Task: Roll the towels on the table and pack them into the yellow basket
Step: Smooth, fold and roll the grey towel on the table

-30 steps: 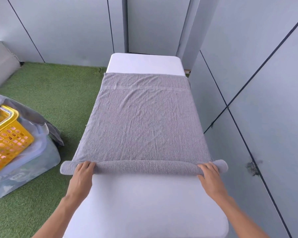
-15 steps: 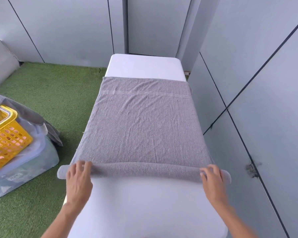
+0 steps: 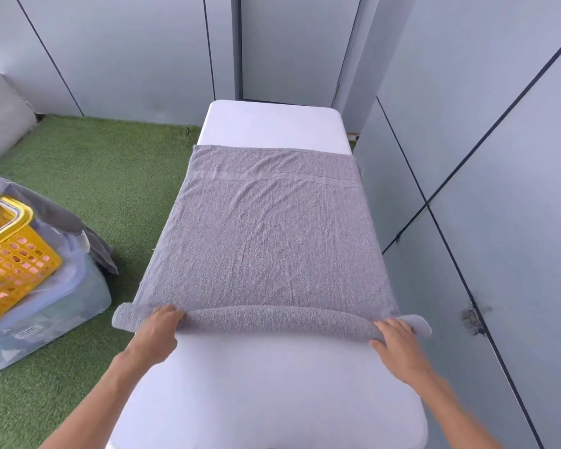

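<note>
surface: white table (image 3: 272,393) | on it: grey towel (image 3: 266,241), near edge rolled

From the towel (image 3: 266,241), bare white table (image 3: 272,128) lies open at twelve o'clock and again at six. The grey wall (image 3: 499,222) crowds three o'clock, while the yellow basket (image 3: 10,254) on its clear bin (image 3: 46,319) blocks eight o'clock across the green turf (image 3: 104,176).
</note>
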Demonstrator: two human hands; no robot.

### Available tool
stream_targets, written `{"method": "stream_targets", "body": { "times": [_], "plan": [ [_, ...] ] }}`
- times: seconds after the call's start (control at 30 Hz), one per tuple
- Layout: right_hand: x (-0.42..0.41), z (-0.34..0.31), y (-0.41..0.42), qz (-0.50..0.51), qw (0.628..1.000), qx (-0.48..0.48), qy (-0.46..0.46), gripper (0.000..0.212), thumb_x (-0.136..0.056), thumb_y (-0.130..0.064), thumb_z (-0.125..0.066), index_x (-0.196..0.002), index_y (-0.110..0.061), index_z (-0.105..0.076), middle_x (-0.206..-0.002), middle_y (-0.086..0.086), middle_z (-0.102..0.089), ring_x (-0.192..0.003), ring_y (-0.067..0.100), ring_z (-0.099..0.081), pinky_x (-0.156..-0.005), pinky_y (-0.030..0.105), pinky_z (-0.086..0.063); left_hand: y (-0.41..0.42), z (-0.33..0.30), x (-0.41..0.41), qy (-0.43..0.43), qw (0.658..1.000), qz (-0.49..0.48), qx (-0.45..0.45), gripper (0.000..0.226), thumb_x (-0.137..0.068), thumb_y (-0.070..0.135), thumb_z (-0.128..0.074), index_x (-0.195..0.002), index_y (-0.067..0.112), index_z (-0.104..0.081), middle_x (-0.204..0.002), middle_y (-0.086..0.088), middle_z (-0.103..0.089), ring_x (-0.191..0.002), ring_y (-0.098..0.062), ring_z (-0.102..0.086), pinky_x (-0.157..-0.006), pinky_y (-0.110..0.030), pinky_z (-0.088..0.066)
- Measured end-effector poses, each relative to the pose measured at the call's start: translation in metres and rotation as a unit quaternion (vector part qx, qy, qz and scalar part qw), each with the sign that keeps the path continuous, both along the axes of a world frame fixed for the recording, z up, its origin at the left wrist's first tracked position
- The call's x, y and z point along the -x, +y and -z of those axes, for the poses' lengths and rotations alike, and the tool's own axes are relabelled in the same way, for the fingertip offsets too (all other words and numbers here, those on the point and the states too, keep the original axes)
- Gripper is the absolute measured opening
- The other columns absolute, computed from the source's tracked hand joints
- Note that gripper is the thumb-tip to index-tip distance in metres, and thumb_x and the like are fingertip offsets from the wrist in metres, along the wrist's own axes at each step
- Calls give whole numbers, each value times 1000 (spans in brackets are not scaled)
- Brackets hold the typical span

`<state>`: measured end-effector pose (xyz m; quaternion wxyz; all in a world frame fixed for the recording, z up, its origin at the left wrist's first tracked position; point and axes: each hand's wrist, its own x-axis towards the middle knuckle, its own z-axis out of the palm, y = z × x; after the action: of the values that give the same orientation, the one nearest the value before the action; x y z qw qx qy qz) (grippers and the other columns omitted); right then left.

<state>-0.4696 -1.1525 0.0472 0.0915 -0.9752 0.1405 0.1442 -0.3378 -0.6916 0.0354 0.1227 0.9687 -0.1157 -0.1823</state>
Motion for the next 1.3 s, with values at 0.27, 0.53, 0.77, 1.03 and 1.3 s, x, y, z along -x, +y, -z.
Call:
{"method": "stream_targets", "body": {
  "times": [0.27,0.53,0.77,1.03,1.3],
  "plan": [
    [-15,-24,-8,94,980,-168,-38,46,-82,-13,-70,-125,-17,-53,-127,4,-50,-119,21,-50,-97,27,-36,4,-11,-10,52,976,-145,152,41,-82,-10,-49,-112,15,-62,-108,-8,-55,-94,-27,-57,-76,-31,-46],
    [23,23,20,30,989,26,-143,59,-76,-21,-77,-130,-13,-57,-139,9,-48,-134,32,-31,-107,52,-27,-9,23,65,-250,966,-70,-6,46,-83,10,-53,-129,8,-54,-124,-19,-48,-111,-41,-47,-90,-54,-40],
    [-6,17,9,33,994,16,-103,50,-78,-11,-72,-126,-12,-58,-124,4,-55,-130,29,-40,-108,51,-31,-3,25,26,-170,985,-16,9,50,-77,-10,-50,-124,7,-52,-108,-10,-52,-110,-40,-52,-88,-55,-39],
    [-11,-11,-7,23,994,-91,63,33,-94,-24,-54,-126,-17,-53,-123,0,-56,-118,22,-52,-93,31,-40,6,-16,-16,77,996,22,-28,49,-82,-7,-40,-118,17,-63,-115,-7,-61,-113,-27,-53,-93,-31,-39],
    [2,8,21,109,968,5,-225,19,-86,-15,-64,-103,-20,-70,-119,5,-57,-119,29,-45,-100,51,-35,-3,-5,10,-221,971,-81,45,27,-81,1,-66,-102,17,-65,-100,-6,-52,-89,-30,-47,-75,-42,-42]
  ]
}}
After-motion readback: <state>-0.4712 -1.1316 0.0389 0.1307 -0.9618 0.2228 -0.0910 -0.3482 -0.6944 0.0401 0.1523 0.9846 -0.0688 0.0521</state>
